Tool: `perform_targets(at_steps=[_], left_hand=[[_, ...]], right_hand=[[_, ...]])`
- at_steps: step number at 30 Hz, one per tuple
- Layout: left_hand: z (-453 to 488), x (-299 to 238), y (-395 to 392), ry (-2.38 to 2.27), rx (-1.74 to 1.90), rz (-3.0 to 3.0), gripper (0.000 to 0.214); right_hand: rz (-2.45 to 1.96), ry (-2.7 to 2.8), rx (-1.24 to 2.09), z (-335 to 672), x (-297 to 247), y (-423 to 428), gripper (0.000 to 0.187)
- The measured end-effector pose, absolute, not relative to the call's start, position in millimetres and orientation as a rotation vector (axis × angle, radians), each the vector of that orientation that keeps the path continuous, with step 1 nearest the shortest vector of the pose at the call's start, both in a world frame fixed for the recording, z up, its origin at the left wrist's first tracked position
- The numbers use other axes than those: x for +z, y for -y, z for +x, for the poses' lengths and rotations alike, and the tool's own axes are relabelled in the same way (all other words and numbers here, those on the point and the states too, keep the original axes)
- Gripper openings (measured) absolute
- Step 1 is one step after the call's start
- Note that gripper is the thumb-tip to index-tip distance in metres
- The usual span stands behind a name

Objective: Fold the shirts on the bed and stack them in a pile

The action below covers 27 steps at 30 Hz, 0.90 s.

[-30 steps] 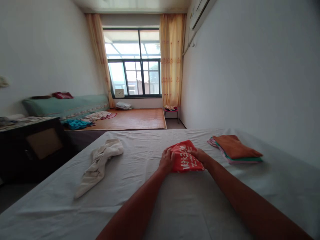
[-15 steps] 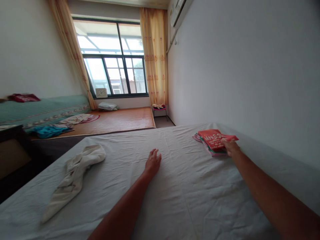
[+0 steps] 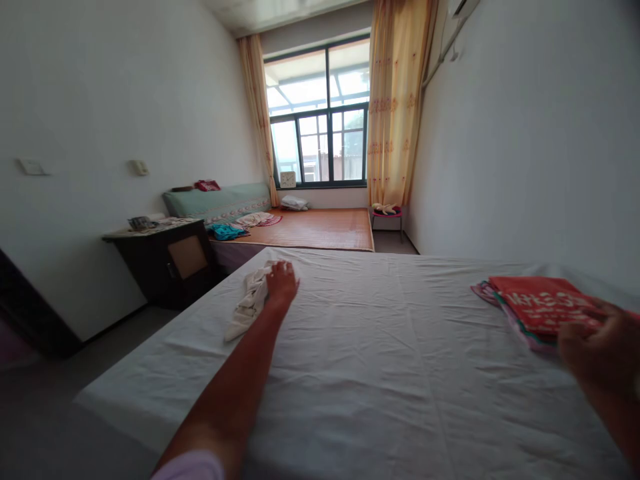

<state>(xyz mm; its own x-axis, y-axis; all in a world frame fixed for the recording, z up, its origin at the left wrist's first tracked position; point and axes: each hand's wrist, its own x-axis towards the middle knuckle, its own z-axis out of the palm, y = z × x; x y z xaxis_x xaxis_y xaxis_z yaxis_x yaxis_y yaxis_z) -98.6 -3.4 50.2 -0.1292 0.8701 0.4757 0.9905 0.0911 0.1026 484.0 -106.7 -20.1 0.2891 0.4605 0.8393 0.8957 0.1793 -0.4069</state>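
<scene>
My left hand (image 3: pixel 283 281) is on the far end of a crumpled white cloth (image 3: pixel 245 313), its fingers bent and closed over the fabric. The fingertips are partly hidden. The cloth lies near the left edge of a bed covered by a white sheet (image 3: pixel 350 347). At the right, my right hand (image 3: pixel 600 343) pinches the near right part of a red folded cloth with white lettering (image 3: pixel 540 303) between thumb and fingers. This red piece lies on top of a small stack with green and pink layers beneath.
Beyond the sheet stands another bed with a brown mat (image 3: pixel 320 227), a green bolster (image 3: pixel 225 203) and a blue cloth (image 3: pixel 227 231). A dark cabinet (image 3: pixel 175 267) is at the left. A pink stool (image 3: pixel 387 212) stands below the curtain (image 3: pixel 397 107). A wall (image 3: pixel 525 153) borders the right side.
My left hand has moved left from the bare sheet onto the white cloth. My view has turned left. The right hand stays at the red cloth.
</scene>
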Motion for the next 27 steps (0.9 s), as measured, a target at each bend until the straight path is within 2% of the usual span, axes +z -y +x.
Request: perform_targets(at_steps=[1,4,6,8,10,11,13,14,17,18,19,23,27], left_hand=[[-121,55,6,2.19,-0.522,-1.777,0.051],[-155,67,13,2.266,-0.466,-1.808,0.032],[-142,72,18,2.219,-0.486,-1.903,0.026],[-104,70,26,2.122,-0.545,-2.01,0.03],[-54,65,40,1.956,-0.621,-2.205,0.032],[-32,61,49,1.742,-0.719,-2.484,0.034],[-3,57,64,1.2,-0.727,-3.111,0.051],[0,57,67,1.169,-0.759,-3.212,0.047],[-22,59,57,1.551,-0.961,-2.881,0.032],[-33,59,49,1.631,-0.905,-2.8,0.029],[-43,56,40,1.63,-0.793,-2.817,0.028],[-47,32,25,1.348,-0.47,-3.016,0.05],[-30,21,25,1.505,-0.496,-2.778,0.028]], right_hand=[[-1.447,1.294,-0.551,476,-17,106,0.057],[-1.406,1.353,-0.562,441,-7,99,0.051],[-1.372,1.476,-0.443,410,-3,94,0.048],[-1.347,1.587,-0.24,378,0,89,0.045],[-1.328,1.691,-0.033,350,3,87,0.04],[-1.322,1.727,0.049,338,6,87,0.038],[-1.328,1.754,0.173,322,14,87,0.034],[-1.334,1.746,0.225,316,19,88,0.031],[-1.327,1.747,0.324,300,31,93,0.025],[-1.32,1.788,0.344,293,32,94,0.024],[-1.318,1.845,0.353,284,32,95,0.025],[-1.393,2.014,0.324,245,19,88,0.032],[-1.436,1.879,0.613,237,16,64,0.022]])
